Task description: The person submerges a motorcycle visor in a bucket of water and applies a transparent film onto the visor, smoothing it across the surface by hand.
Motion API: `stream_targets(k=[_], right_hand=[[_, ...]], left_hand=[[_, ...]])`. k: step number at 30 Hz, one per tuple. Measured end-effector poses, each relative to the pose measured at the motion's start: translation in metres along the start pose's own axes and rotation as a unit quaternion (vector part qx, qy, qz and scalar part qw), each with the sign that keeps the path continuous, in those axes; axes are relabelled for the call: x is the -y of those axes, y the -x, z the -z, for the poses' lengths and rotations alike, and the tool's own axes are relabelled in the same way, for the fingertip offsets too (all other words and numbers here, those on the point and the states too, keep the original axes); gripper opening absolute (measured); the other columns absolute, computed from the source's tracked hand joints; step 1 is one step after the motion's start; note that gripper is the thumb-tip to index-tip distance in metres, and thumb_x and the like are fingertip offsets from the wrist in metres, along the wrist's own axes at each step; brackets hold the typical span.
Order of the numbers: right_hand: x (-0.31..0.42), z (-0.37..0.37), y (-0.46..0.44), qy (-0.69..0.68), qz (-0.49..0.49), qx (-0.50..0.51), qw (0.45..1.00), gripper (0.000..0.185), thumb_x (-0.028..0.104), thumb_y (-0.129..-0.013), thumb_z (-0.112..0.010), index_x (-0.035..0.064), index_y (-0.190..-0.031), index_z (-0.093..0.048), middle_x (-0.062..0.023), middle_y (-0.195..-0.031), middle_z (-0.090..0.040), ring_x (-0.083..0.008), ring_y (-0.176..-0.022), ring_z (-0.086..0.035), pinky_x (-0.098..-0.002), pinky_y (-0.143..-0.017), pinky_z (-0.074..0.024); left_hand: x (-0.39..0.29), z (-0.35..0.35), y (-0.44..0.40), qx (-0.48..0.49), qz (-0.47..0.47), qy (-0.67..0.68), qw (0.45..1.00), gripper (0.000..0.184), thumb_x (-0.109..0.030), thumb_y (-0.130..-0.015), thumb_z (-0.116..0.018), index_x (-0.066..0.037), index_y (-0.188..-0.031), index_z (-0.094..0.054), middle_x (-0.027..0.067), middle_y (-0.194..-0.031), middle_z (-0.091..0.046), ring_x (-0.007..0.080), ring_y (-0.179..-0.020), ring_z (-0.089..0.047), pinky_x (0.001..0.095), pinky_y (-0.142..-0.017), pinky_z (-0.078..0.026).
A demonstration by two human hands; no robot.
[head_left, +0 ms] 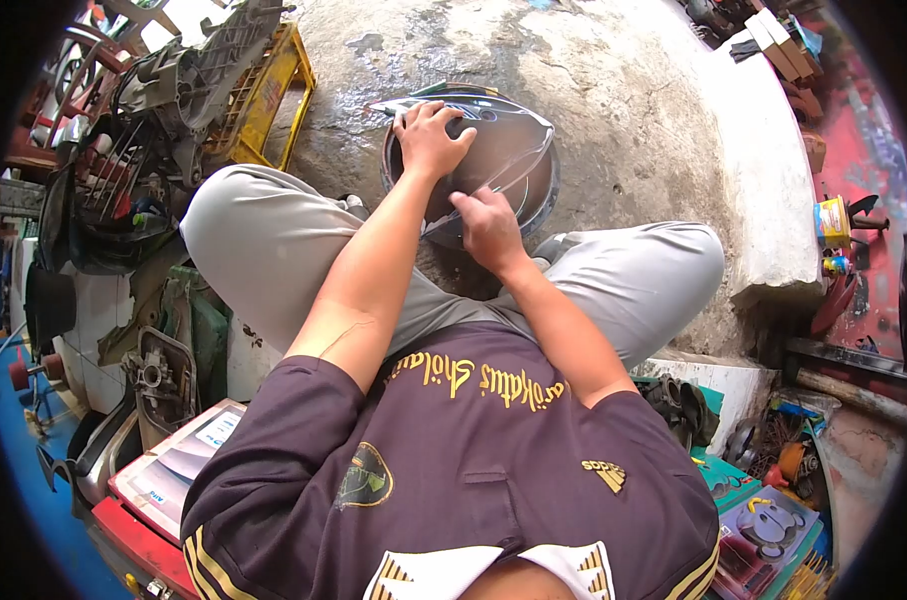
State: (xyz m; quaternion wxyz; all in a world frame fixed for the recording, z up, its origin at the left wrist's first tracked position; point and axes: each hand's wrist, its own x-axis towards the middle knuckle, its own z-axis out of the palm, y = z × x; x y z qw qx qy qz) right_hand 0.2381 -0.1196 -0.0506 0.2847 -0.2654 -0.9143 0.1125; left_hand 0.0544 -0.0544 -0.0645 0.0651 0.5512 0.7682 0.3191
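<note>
A clear, curved plastic cover (519, 128), like a vehicle lamp lens with dark trim on its far edge, lies tilted across a round dark basin (548, 212). The basin seems to hold brownish water. My left hand (433, 142) grips the cover's left part, fingers over its upper edge and thumb apart. Close to the cover's near edge, my right hand (492, 232) is curled, slightly blurred, with thumb and fingers drawn together. Whatever it may hold is hidden. My knees stand on either side of the basin.
Wet concrete floor (634, 110) surrounds the basin. To the left stand a yellow crate (292, 95) and piled metal and plastic parts (174, 90). A red toolbox (144, 540) sits near my left side. A white ledge (764, 160) and boxes with parts (769, 530) are on the right.
</note>
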Motion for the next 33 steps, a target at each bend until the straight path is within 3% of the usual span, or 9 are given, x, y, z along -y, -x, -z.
stream_targets(k=[7, 11, 15, 17, 20, 24, 27, 29, 33], right_hand=[[-0.030, 0.009, -0.005, 0.055, -0.136, -0.056, 0.988, 0.029, 0.001, -0.087, -0.067, 0.0086, -0.115, -0.069, -0.0150, -0.085, -0.065, -0.0374, -0.085, -0.064, -0.0485, -0.078, -0.0498], [-0.004, -0.002, 0.003, 0.007, 0.025, 0.007, 1.000, 0.029, 0.000, -0.083, -0.061, 0.0091, -0.109, -0.073, -0.0100, -0.089, -0.072, -0.0313, -0.091, -0.065, -0.0453, -0.080, -0.0503], [-0.020, 0.015, -0.004, 0.094, -0.140, -0.032, 0.985, 0.029, 0.003, -0.085, -0.063, 0.0089, -0.112, -0.074, -0.0094, -0.088, -0.072, -0.0307, -0.090, -0.065, -0.0453, -0.080, -0.0506], [-0.021, 0.010, -0.003, 0.092, -0.133, -0.038, 0.986, 0.029, 0.002, -0.086, -0.062, 0.0096, -0.111, -0.074, -0.0094, -0.087, -0.072, -0.0310, -0.089, -0.066, -0.0450, -0.081, -0.0506], [0.001, 0.003, 0.003, 0.027, -0.009, 0.004, 1.000, 0.028, 0.002, -0.085, -0.061, 0.0098, -0.108, -0.074, -0.0094, -0.089, -0.073, -0.0304, -0.090, -0.067, -0.0445, -0.081, -0.0510], [-0.013, 0.017, -0.005, 0.073, -0.095, -0.028, 0.992, 0.021, 0.003, -0.084, -0.062, 0.0099, -0.102, -0.070, -0.0094, -0.084, -0.070, -0.0312, -0.089, -0.066, -0.0452, -0.080, -0.0501], [-0.023, 0.010, -0.007, 0.091, -0.101, -0.045, 0.990, 0.018, 0.003, -0.084, -0.061, 0.0099, -0.099, -0.068, -0.0095, -0.081, -0.068, -0.0316, -0.088, -0.066, -0.0458, -0.078, -0.0495], [-0.006, 0.001, 0.000, 0.053, -0.018, -0.042, 0.998, 0.017, 0.002, -0.081, -0.063, 0.0084, -0.096, -0.066, -0.0085, -0.080, -0.067, -0.0310, -0.087, -0.066, -0.0456, -0.078, -0.0489], [0.008, -0.001, 0.004, 0.055, -0.068, -0.015, 0.996, 0.022, 0.003, -0.080, -0.065, 0.0096, -0.100, -0.067, -0.0066, -0.083, -0.070, -0.0293, -0.089, -0.066, -0.0463, -0.084, -0.0482]], left_hand=[[0.002, -0.002, 0.000, -0.007, 0.000, 0.022, 1.000, 0.044, -0.050, -0.083, -0.079, -0.026, -0.119, -0.079, 0.0048, -0.146, -0.063, 0.0269, -0.149, -0.043, 0.0588, -0.128, -0.017], [0.000, 0.001, -0.001, 0.006, 0.003, -0.003, 1.000, 0.044, -0.052, -0.085, -0.079, -0.027, -0.121, -0.078, 0.0038, -0.148, -0.062, 0.0254, -0.149, -0.043, 0.0602, -0.127, -0.019], [0.000, 0.000, 0.000, 0.000, 0.002, -0.002, 1.000, 0.043, -0.052, -0.085, -0.078, -0.027, -0.121, -0.078, 0.0035, -0.148, -0.062, 0.0255, -0.149, -0.043, 0.0602, -0.127, -0.019], [0.001, -0.002, 0.000, 0.000, -0.001, -0.002, 1.000, 0.043, -0.052, -0.085, -0.078, -0.027, -0.121, -0.078, 0.0033, -0.148, -0.062, 0.0256, -0.149, -0.043, 0.0601, -0.127, -0.019], [0.001, -0.002, 0.000, 0.001, 0.005, 0.000, 1.000, 0.043, -0.052, -0.085, -0.079, -0.027, -0.121, -0.078, 0.0030, -0.148, -0.062, 0.0255, -0.150, -0.043, 0.0598, -0.127, -0.019], [-0.001, 0.000, 0.000, 0.004, 0.006, -0.002, 1.000, 0.043, -0.051, -0.085, -0.079, -0.026, -0.121, -0.078, 0.0028, -0.148, -0.062, 0.0255, -0.150, -0.042, 0.0592, -0.127, -0.019], [0.000, 0.000, 0.000, 0.007, 0.007, -0.002, 1.000, 0.043, -0.051, -0.085, -0.079, -0.027, -0.121, -0.078, 0.0029, -0.148, -0.062, 0.0254, -0.150, -0.043, 0.0593, -0.128, -0.019], [0.000, -0.001, -0.001, 0.007, 0.007, 0.002, 1.000, 0.043, -0.051, -0.085, -0.079, -0.027, -0.121, -0.078, 0.0030, -0.148, -0.062, 0.0254, -0.150, -0.043, 0.0594, -0.128, -0.018], [-0.001, 0.000, -0.001, 0.013, 0.007, -0.011, 1.000, 0.045, -0.053, -0.085, -0.079, -0.026, -0.122, -0.078, 0.0032, -0.150, -0.061, 0.0249, -0.150, -0.042, 0.0609, -0.128, -0.017]])
